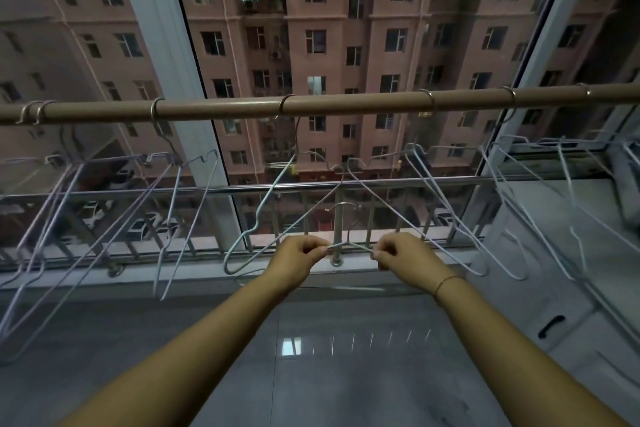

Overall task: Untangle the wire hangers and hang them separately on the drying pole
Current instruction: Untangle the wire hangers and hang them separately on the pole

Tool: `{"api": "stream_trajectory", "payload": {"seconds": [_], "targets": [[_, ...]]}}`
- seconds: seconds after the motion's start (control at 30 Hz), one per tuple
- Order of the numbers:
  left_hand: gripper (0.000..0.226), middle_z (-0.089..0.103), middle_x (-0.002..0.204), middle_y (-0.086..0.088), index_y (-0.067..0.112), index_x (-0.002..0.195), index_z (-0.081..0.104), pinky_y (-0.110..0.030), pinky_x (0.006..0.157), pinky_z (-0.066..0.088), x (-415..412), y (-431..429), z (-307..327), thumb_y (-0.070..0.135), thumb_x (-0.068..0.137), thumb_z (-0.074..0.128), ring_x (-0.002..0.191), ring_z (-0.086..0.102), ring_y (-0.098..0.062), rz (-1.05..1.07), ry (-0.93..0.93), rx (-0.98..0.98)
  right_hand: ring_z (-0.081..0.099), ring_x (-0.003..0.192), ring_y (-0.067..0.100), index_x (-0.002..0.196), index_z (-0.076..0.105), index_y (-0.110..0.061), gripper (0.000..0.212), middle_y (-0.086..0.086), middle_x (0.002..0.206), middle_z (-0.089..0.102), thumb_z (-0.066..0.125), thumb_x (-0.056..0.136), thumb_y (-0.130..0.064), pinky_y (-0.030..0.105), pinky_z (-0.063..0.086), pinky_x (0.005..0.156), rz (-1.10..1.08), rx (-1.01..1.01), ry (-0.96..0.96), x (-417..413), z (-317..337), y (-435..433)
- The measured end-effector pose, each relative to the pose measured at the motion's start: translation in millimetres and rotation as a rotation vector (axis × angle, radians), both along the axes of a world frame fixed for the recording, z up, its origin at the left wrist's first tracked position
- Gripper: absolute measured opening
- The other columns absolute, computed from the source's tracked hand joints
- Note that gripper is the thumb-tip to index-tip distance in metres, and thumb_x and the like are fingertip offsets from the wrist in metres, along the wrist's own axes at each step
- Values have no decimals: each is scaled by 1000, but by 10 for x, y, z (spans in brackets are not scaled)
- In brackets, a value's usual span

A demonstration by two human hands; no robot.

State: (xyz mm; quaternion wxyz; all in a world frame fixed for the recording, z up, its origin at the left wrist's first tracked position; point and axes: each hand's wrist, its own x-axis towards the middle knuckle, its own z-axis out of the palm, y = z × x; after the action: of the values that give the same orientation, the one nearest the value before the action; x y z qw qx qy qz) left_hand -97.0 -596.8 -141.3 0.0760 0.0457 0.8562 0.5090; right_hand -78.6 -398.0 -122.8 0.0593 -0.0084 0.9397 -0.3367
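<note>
A brown drying pole (346, 104) runs across the view at window height, with metal rings along it. Several pale blue wire hangers (194, 204) hang from it, spread left to right. Below the pole's middle, one wire hanger (349, 246) is held low with its hook pointing up. My left hand (298, 258) pinches its left shoulder and my right hand (401, 258) pinches its right shoulder. Another hanger (273, 201) dangles from the pole just left of my hands, its lower corner close to my left wrist.
A large window with a white frame (162, 55) faces an apartment block. A steel railing (346, 184) runs behind the hangers. A white appliance (554, 288) stands at the right. Glossy grey floor tiles (311, 357) lie below my arms.
</note>
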Motion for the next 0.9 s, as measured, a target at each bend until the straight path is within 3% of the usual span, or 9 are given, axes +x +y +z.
{"api": "stream_trajectory", "payload": {"seconds": [0.17,0.3,0.43,0.53,0.7,0.8,0.9], "targets": [[28,61,108,-2,12,110,67,-21,83,42,35,127,-130,21,83,69,96,57,-13,247,152,-82,55,50,17,78,65,-3,15,4,56,55,55,88,-11,33,54,59,-134,-305,-16,199,-76,-17],[21,62,86,2,11,96,67,-18,70,46,243,361,-81,25,81,71,81,59,-12,204,67,105,49,42,14,81,61,-2,13,7,57,49,52,90,-6,26,51,45,-207,-553,-62,393,-111,-66],[22,63,70,-2,3,86,71,-19,66,47,350,576,88,24,88,62,65,56,-10,56,-135,355,50,47,13,83,61,-10,20,6,61,50,44,93,-4,28,55,50,-226,-678,-57,507,-46,-95],[20,60,72,-14,0,77,67,-22,61,46,315,682,229,16,89,62,60,50,-14,46,-177,466,52,50,14,89,60,-9,21,5,62,53,41,94,-3,35,55,57,-220,-690,-29,541,17,-81],[15,59,49,5,3,80,69,-16,51,44,241,746,480,15,88,64,43,48,-5,23,-177,560,50,52,15,102,60,-4,23,6,62,55,39,94,-3,24,49,50,-175,-817,21,593,254,-71],[13,62,55,2,3,83,69,-16,53,48,197,741,675,14,88,64,44,54,-3,15,-152,619,48,50,14,101,62,-6,23,4,59,54,40,94,-2,22,46,47,-137,-881,85,584,444,-93],[12,64,67,-6,3,88,70,-22,65,52,140,733,882,13,87,65,56,58,-10,32,-136,674,46,44,9,99,63,-9,22,-3,51,54,41,95,-5,21,45,45,-104,-896,154,522,622,-130]]}}
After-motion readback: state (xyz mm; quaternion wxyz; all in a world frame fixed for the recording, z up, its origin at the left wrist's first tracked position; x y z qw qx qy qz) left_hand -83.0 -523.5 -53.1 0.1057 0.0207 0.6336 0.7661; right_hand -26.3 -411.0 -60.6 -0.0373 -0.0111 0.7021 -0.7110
